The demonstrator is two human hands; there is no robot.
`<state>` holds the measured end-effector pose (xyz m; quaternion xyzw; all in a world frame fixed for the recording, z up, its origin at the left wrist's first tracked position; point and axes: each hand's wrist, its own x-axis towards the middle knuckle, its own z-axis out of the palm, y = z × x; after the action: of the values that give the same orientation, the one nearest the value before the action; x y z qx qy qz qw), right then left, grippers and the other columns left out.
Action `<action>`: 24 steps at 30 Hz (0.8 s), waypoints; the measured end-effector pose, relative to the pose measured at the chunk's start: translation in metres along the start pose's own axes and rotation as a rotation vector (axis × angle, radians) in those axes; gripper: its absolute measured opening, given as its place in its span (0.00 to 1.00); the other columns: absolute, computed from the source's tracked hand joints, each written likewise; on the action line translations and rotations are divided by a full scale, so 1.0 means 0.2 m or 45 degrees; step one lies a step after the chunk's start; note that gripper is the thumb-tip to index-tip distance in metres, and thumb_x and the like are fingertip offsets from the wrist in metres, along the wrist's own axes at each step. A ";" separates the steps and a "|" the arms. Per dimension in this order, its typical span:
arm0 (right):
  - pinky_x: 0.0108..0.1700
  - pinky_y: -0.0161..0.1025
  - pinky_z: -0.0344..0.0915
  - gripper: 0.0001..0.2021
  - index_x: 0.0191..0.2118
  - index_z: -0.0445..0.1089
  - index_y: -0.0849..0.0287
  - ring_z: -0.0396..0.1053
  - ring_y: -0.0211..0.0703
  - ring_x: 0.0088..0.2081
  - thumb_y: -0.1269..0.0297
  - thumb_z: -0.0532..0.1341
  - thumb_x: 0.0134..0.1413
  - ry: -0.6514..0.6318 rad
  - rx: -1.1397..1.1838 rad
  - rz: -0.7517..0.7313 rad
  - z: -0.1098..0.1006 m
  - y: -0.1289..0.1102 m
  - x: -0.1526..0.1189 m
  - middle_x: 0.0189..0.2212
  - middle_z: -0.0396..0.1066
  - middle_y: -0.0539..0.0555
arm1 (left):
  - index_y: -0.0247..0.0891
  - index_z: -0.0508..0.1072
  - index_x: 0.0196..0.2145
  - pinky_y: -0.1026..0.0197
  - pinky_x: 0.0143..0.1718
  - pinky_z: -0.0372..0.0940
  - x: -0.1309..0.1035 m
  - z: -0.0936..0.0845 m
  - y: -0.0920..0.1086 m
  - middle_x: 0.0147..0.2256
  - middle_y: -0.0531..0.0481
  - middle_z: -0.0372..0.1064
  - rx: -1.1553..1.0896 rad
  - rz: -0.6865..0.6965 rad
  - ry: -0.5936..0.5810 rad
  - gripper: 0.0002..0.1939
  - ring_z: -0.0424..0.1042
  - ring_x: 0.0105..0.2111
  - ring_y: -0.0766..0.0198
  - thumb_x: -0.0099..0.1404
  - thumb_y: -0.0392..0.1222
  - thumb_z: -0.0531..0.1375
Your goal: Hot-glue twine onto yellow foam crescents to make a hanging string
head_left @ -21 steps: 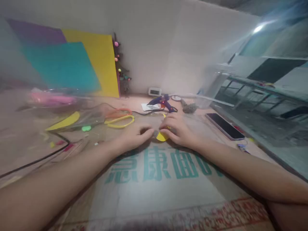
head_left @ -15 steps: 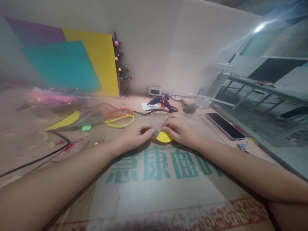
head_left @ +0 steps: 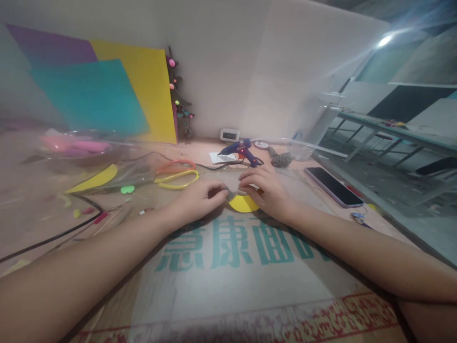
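A curved yellow piece (head_left: 244, 204) lies between my hands above the printed cardboard (head_left: 221, 290), with a small grey piece (head_left: 231, 194) at its upper left. My left hand (head_left: 209, 199) is closed in a pinch on that grey piece, thumb and forefinger together. On the other side, my right hand (head_left: 264, 191) is at the yellow piece's right end, fingers curled over it; whether they grip it is hard to tell, and its fingertips partly hide the upper edge.
Beyond my hands lie a blue glue gun (head_left: 243, 151) and dark twine (head_left: 281, 157). Scissors (head_left: 177, 180) with a yellow handle and a black cable (head_left: 57, 236) are to the left. A phone (head_left: 333, 186) lies right. Coloured sheets (head_left: 93, 97) lean behind.
My right fingers have lifted and spread slightly, showing more of the yellow piece's upper edge. The yellow piece has shifted slightly left. My left hand has barely moved.
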<state>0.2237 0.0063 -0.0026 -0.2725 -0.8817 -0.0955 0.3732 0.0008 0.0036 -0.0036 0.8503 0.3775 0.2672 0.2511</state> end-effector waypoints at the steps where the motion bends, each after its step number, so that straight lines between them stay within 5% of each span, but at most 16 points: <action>1: 0.47 0.44 0.61 0.05 0.36 0.69 0.56 0.69 0.44 0.41 0.70 0.57 0.62 -0.004 -0.034 -0.023 0.00 0.00 0.00 0.38 0.75 0.54 | 0.36 0.68 0.27 0.64 0.28 0.53 0.00 0.00 0.00 0.24 0.55 0.63 0.007 0.006 0.002 0.12 0.62 0.25 0.67 0.65 0.42 0.52; 8: 0.39 0.40 0.63 0.09 0.37 0.69 0.56 0.70 0.40 0.33 0.69 0.53 0.65 -0.130 -0.008 0.083 -0.01 -0.02 -0.03 0.31 0.75 0.51 | 0.36 0.69 0.27 0.64 0.27 0.53 0.00 0.00 0.00 0.24 0.55 0.63 0.037 0.008 -0.008 0.12 0.62 0.25 0.67 0.65 0.42 0.51; 13: 0.41 0.40 0.67 0.10 0.41 0.68 0.56 0.70 0.41 0.38 0.73 0.50 0.64 -0.139 0.162 0.143 -0.03 -0.05 -0.01 0.35 0.72 0.54 | 0.36 0.70 0.28 0.64 0.27 0.52 0.00 0.00 -0.01 0.23 0.55 0.64 0.046 0.003 -0.003 0.12 0.62 0.25 0.67 0.65 0.42 0.51; 24: 0.36 0.39 0.65 0.06 0.34 0.70 0.57 0.65 0.42 0.35 0.66 0.57 0.62 -0.147 0.087 0.100 0.01 0.00 -0.01 0.32 0.66 0.54 | 0.36 0.68 0.27 0.64 0.27 0.52 0.00 0.00 -0.01 0.23 0.55 0.63 0.057 -0.003 -0.011 0.13 0.62 0.26 0.67 0.66 0.43 0.51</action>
<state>0.2244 0.0068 -0.0054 -0.2992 -0.8930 -0.0348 0.3344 -0.0001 0.0055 -0.0049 0.8565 0.3833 0.2548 0.2337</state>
